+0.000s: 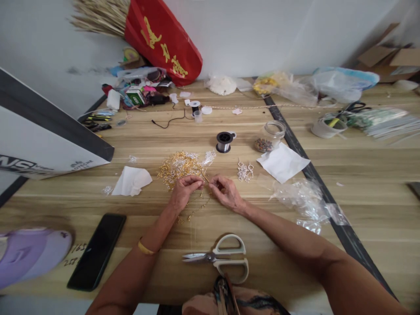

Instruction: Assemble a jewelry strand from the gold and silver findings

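My left hand (185, 191) and my right hand (225, 192) meet over the middle of the table, thumbs and fingers pinched close together. A short thin gold-coloured piece (205, 176) shows between the two sets of fingertips. Below them trails a thin strand with small gold beads (197, 211), apparently from the pinched fingers; its upper end is hidden. Just beyond my left hand lies a tangled heap of gold and silver jewellery pieces (179, 166). To the right of my right hand is a small pile of silvery ring-like charms (245, 170).
White-handled scissors (229, 258) lie near the front edge, beside a black phone (96, 251) on the left. A wire spool (224, 142) and a glass jar of beads (269, 136) stand farther back. Clear plastic bags (302, 199) lie to the right.
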Demonstrator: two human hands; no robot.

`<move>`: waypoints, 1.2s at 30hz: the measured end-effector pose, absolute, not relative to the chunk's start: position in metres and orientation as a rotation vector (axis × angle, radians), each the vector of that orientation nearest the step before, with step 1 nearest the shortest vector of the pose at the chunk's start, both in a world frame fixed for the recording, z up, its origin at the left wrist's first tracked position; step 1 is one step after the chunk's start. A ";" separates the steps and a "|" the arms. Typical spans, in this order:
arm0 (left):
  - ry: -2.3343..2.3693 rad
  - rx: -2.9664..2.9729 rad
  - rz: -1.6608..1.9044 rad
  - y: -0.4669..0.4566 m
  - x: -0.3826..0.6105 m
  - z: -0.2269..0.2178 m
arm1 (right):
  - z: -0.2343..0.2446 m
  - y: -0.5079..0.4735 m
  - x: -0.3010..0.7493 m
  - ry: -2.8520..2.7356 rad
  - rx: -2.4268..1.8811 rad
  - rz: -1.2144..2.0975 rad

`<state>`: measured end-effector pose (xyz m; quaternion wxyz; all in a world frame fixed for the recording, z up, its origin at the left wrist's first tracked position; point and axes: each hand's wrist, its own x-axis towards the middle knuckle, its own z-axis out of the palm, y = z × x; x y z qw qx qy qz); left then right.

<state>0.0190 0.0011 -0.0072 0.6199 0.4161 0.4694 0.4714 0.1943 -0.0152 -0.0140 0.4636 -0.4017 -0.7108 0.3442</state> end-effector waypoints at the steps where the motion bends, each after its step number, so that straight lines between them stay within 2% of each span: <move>1: 1.074 0.945 1.088 0.001 0.019 -0.007 | -0.014 -0.015 0.194 -1.747 -0.986 0.845; 10: 1.042 0.918 1.094 -0.001 0.021 -0.003 | -0.015 -0.015 0.194 -1.742 -1.006 0.875; 15: 1.105 1.058 1.088 -0.002 0.020 -0.008 | -0.015 -0.015 0.194 -1.745 -1.017 0.882; 24: 1.173 1.285 1.082 -0.007 0.024 0.009 | -0.017 -0.014 0.195 -1.754 -1.014 0.875; 36: 1.168 1.198 1.040 -0.006 0.023 0.004 | -0.017 -0.014 0.195 -1.763 -1.022 0.884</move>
